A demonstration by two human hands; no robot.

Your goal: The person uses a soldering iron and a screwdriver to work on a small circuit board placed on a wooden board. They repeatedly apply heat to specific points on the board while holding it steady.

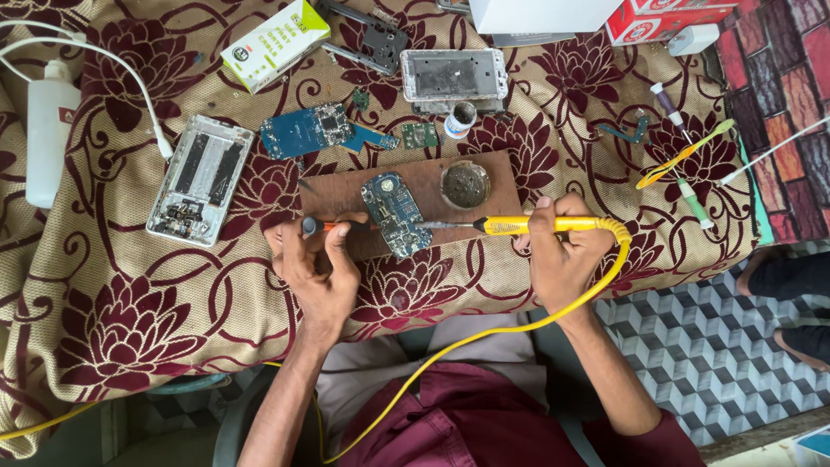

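Two hands (316,264) (558,251) — one iron (519,225), perhaps three boards (395,214)

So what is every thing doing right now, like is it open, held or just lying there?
Soldering iron: held in the right hand, tip at the board.
Circuit board: bare, lying flat on the brown mat.
Small tool: gripped by the left hand.
Round tin: lid off.
Silver phone: opened up, insides showing.
White bottle: lying down.
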